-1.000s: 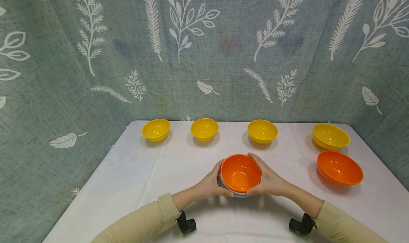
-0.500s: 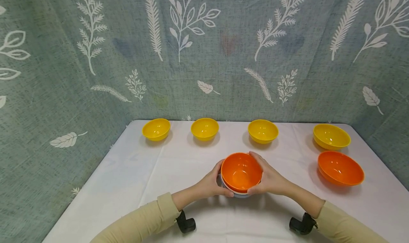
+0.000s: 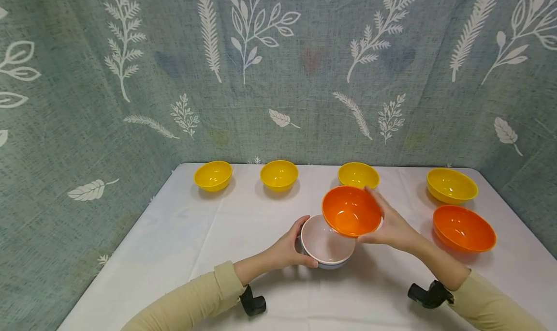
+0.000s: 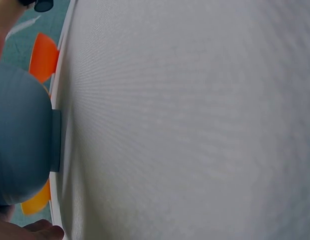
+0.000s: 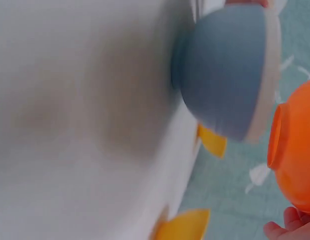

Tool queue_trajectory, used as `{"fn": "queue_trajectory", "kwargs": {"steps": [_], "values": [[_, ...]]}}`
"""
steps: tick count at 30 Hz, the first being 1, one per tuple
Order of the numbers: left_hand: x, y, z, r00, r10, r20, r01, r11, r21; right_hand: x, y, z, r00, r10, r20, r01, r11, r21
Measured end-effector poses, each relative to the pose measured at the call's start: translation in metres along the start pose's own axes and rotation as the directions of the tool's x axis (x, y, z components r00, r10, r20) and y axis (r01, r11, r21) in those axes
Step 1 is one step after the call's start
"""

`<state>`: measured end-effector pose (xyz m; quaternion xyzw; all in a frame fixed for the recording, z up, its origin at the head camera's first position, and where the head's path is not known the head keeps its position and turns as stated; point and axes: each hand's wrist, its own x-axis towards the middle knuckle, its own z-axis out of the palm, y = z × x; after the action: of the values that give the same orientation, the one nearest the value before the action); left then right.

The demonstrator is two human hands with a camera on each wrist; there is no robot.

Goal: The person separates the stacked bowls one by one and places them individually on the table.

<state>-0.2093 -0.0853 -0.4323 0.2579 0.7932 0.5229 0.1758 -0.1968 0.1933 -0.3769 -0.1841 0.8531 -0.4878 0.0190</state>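
My left hand point(image 3: 290, 248) grips the left side of a bowl point(image 3: 322, 244) with a white inside and a blue-grey outside. In the left wrist view this blue-grey bowl point(image 4: 19, 135) stands upright on its foot on the table. My right hand point(image 3: 389, 224) holds an orange bowl point(image 3: 350, 212) by its right side, raised and overlapping the white bowl's far right rim in the head view. Seen from the right wrist, the orange bowl point(image 5: 300, 145) is apart from the blue-grey bowl point(image 5: 225, 70), its foot showing. Fingertips point(image 5: 292, 220) lie against its underside.
Along the table's far edge stand several yellow bowls, among them a left one point(image 3: 213, 176) and a right one point(image 3: 451, 186). A second orange bowl point(image 3: 463, 229) sits at the right. A patterned green cloth point(image 3: 278, 79) hangs behind the white table point(image 3: 165, 253).
My right hand has lifted the orange bowl out of the white-and-blue bowl and carried it up and to the right. The left hand keeps its place on the lower bowl.
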Motion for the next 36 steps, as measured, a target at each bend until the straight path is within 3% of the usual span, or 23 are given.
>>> {"fn": "queue_trajectory", "kwargs": {"steps": [7,16,23,36], "values": [[0.0,0.002,0.0,1.0,-0.007,-0.002,0.007,1.0,-0.009,-0.002,0.009,-0.025,0.988,0.143,-0.064,-0.147,0.987,-0.068],[-0.001,0.002,0.001,1.0,-0.03,-0.004,0.03,1.0,0.0,-0.004,0.043,-0.03,0.959,0.283,-0.018,-0.283,0.95,-0.134],[-0.002,0.001,0.003,0.999,-0.043,-0.004,0.043,0.999,0.01,-0.008,0.059,-0.022,0.962,0.272,0.027,-0.264,0.948,-0.176],[-0.011,0.004,0.001,0.999,-0.041,-0.027,0.042,0.998,0.042,-0.01,0.062,-0.013,0.972,0.223,0.069,-0.203,0.954,-0.218]]}}
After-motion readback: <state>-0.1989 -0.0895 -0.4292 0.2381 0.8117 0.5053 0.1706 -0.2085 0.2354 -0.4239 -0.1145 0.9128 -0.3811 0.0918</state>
